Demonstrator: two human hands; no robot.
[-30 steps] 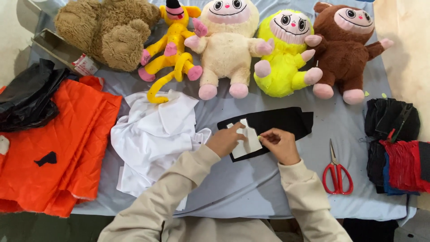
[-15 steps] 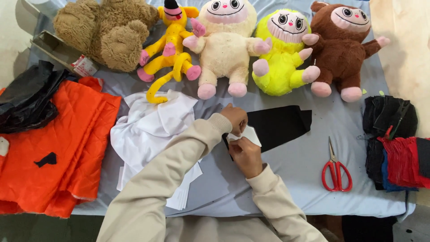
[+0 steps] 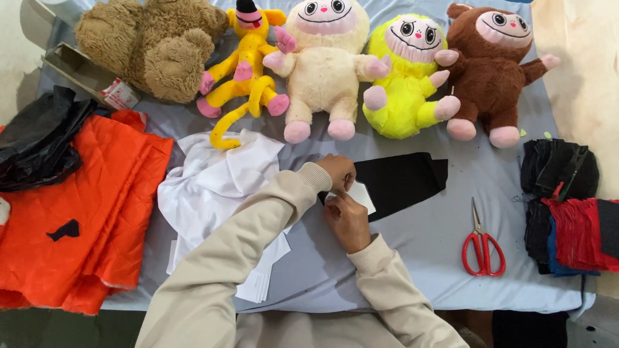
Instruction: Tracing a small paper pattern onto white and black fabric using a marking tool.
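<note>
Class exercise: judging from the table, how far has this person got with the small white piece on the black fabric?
Done: five plush toys, like the cream plush toy, lie finished in a row. In hand: left hand and right hand pinch a small white piece on the black fabric. Left: red-handled scissors lie unused; the black fabric looks uncut around the piece.

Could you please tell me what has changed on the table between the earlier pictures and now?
The left hand and right hand, side by side a second ago, have turned so the left sits above the right. Both keep their grip on the small white piece, which has shifted slightly left on the black fabric. The plush toys, red scissors, orange cloth and white cloth stayed put.
</note>
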